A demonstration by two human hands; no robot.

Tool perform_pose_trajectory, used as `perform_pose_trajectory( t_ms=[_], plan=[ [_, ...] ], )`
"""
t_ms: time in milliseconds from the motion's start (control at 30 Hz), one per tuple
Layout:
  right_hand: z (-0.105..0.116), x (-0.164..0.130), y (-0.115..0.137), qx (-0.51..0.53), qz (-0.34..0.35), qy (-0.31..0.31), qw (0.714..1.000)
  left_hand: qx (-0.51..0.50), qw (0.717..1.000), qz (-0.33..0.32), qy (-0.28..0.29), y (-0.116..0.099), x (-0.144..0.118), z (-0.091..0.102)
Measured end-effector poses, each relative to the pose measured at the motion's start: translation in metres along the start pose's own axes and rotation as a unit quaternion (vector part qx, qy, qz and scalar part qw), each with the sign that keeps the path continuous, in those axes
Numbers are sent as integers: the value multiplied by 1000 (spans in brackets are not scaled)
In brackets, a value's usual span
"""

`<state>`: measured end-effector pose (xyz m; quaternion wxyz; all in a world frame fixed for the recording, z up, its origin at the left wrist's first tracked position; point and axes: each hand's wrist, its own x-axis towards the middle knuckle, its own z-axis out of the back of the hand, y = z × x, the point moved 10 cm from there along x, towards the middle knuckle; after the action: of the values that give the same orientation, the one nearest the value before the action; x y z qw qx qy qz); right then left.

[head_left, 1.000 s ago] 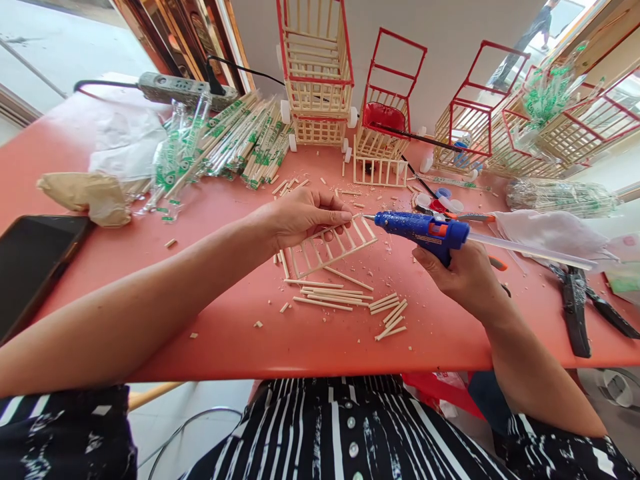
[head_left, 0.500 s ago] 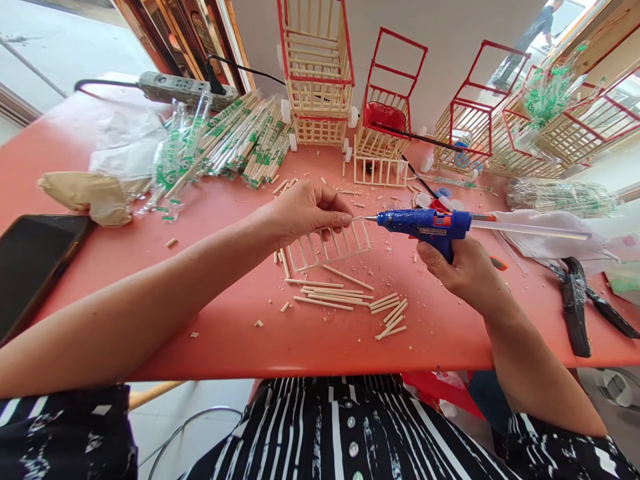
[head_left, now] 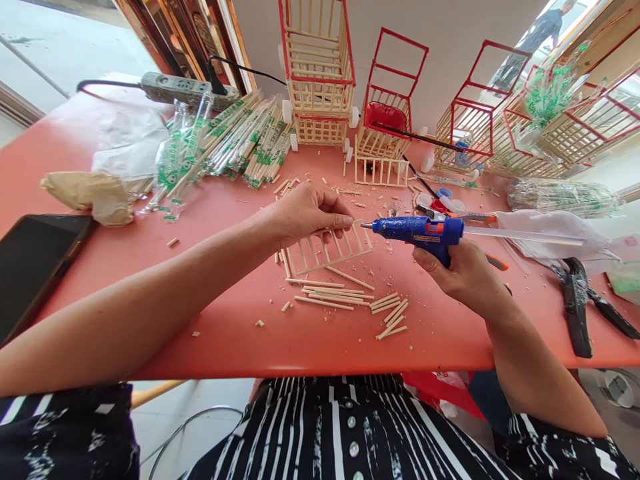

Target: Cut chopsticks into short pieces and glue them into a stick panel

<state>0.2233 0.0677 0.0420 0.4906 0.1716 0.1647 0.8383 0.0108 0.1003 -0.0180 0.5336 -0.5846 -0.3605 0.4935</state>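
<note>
My left hand (head_left: 316,215) pinches the upper edge of a small ladder-like frame (head_left: 334,257) made of thin wooden sticks; the fingers hide part of that edge. In my right hand (head_left: 463,270) is a blue hot glue gun (head_left: 415,230), a clear glue stick (head_left: 525,236) jutting from its back. The gun's nozzle points left, close to the frame's upper right corner; whether it touches cannot be made out. Below the frame lie several long loose sticks (head_left: 330,297), with shorter cut sticks (head_left: 393,317) to their right.
Small stick carts with red trim (head_left: 383,117) stand along the back. Wrapped chopsticks (head_left: 235,143), a power strip (head_left: 180,88) and a phone (head_left: 40,267) are on the left. Black-handled cutters (head_left: 577,307) and a white cloth (head_left: 555,240) lie right. A person (head_left: 543,33) is outside.
The glue gun in my right hand has shifted slightly left and down, its nozzle now just below the frame's upper corner. My left hand keeps its grip on the frame.
</note>
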Motion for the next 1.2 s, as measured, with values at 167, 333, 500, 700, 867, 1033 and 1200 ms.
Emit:
perform_pose_trajectory(
  t_ms=[167, 333, 500, 700, 867, 1033, 1200],
  plan=[
    [0, 0, 1, -1, 3, -3, 1000, -19, 1000, 16, 9, 8, 2, -1],
    [2, -1, -1, -4, 4, -13, 1000, -75, 995, 55, 17, 16, 2, -6],
    [4, -3, -4, -16, 11, -30, 999, -129, 985, 110, 19, 22, -2, -12],
    [23, -4, 2, -72, 109, -87, 988, -159, 982, 98, 28, 18, 0, -4],
    [69, -8, -14, -199, 116, -143, 963, -170, 982, 69, 35, 7, 0, 8],
    [86, -19, -79, -241, 26, -98, 965, -159, 984, 66, 35, 6, -1, 11],
    [76, -28, -144, -241, -20, -83, 967, -150, 986, 64, 36, 7, -1, 9]
  ],
)
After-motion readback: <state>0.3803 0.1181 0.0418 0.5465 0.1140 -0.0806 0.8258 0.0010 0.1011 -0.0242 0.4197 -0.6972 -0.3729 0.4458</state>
